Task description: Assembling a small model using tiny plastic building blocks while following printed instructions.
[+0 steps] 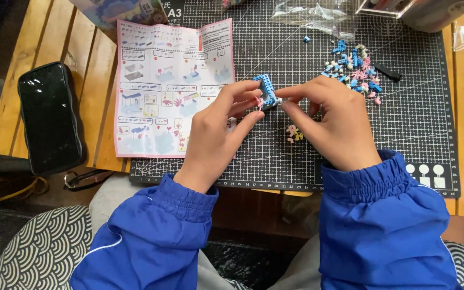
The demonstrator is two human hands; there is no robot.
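Your left hand (218, 129) and right hand (331, 121) pinch small blue brick build (267, 91) mid-mat (275, 161), grips closed. Mid-assembly; next likely needs piece from loose pile (353, 70), far right corner.

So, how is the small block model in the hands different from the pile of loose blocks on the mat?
The block model is joined into one piece; the loose blocks lie scattered and separate. The model is held above the cutting mat between the left hand and the right hand; the loose blocks rest on the mat, untouched. The model looks mostly blue; the pile mixes blue, pink and white. Both are tiny plastic blocks.
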